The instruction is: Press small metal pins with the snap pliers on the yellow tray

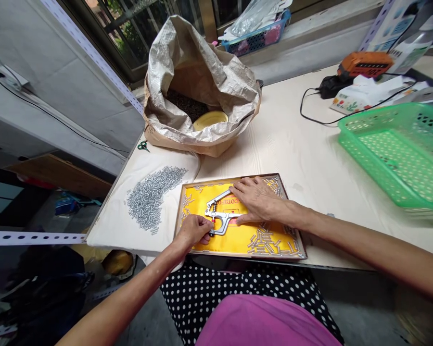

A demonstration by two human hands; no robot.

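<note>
1 green basket (400, 166) at right; orange device (366, 64) beyond; blue basket (254, 43) on windowsill (313, 26).

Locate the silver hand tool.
The silver hand tool is below centre in the head view, over the yellow-lined tray, between the left hand and right hand.

sack (202, 81) blocking behind tray (223, 244), tabletop (292, 129) open toward basket (400, 154)

I record silver pliers (223, 215), yellow tray lining (231, 244) with red lettering (229, 202), green basket (375, 175), my magenta top (263, 322), my black, white-dotted garment (184, 295).
</note>
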